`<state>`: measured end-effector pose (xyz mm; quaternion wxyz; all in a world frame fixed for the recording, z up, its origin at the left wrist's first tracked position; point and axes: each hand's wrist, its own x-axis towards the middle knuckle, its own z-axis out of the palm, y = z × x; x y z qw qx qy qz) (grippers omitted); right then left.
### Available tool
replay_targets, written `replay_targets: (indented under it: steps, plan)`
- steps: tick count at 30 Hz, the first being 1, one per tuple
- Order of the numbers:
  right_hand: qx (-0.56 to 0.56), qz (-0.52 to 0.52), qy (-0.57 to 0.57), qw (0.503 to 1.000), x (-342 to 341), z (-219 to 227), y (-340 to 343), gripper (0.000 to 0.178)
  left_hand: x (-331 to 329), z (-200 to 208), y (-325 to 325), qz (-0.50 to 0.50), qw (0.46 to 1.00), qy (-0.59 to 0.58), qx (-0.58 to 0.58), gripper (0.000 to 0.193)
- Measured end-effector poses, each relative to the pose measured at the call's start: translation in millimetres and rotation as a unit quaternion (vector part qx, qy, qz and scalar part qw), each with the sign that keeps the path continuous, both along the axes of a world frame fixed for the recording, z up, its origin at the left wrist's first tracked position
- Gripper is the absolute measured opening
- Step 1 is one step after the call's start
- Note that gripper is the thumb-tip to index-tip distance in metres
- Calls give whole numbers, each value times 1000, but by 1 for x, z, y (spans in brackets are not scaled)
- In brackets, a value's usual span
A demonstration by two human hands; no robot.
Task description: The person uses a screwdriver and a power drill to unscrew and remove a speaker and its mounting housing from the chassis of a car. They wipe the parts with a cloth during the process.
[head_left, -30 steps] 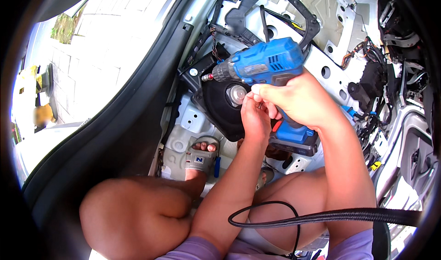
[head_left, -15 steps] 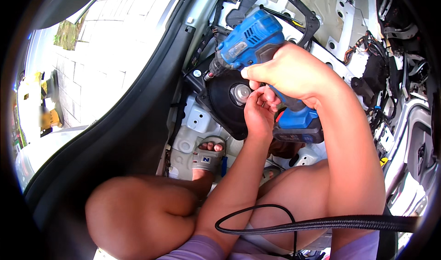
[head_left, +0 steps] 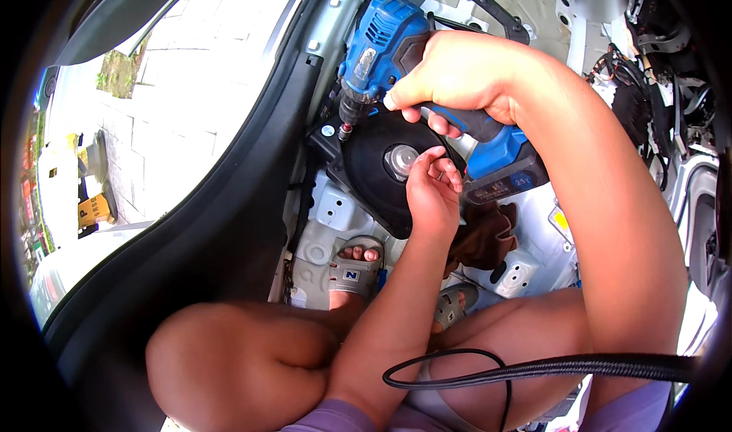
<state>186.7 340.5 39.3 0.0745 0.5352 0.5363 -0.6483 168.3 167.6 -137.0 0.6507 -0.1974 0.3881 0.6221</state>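
Note:
My right hand (head_left: 465,77) is wrapped round the handle of a blue and black cordless drill (head_left: 387,39). Its chuck points down, with the bit tip at the upper left corner of a black speaker-like part (head_left: 374,192), round with a bulging silver centre (head_left: 401,161). Whether the tip touches a screw there is too small to tell. Beside that silver centre, below the drill's handle, my left hand (head_left: 435,195) has its fingers curled in. Anything between those fingertips is hidden.
A black door sill (head_left: 221,218) curves along the left. At the top is a black frame (head_left: 480,5); wiring (head_left: 621,70) hangs at the right. A brown cloth-like item (head_left: 484,237) lies behind my left wrist. A black cable (head_left: 564,365) crosses over my legs.
The drill has tilted more upright, its body shifting left and up and its battery right. My right forearm has swung outward to the right. The left hand stays beside the silver centre.

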Motion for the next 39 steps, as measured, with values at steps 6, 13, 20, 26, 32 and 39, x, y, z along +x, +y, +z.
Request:
replay_targets:
  steps: [6, 13, 20, 26, 32, 39]
  plan:
    - [3, -12, 17, 1000, 2, -3, -4, 16, -2, 3, -1, 0, 999, 44, 4, 21]
    - [-7, -12, 39, 999, 14, -14, -4, 12, -9, 20, 7, -11, 986, 160, -33, 16]
    - [-16, -52, 82, 995, 34, -29, -15, 23, -39, 34, 13, 75, 802, 585, -96, 11]
    - [-41, -75, 121, 989, 59, -51, -17, 28, -104, 49, 36, -139, 624, 745, -193, 14]
    - [-20, -70, 144, 987, 62, -58, -23, 25, -188, 108, 115, -670, 139, 726, 68, 38]
    - [12, -48, 150, 987, 63, -60, -28, 28, -172, 106, 149, -783, 22, 616, 83, 40]
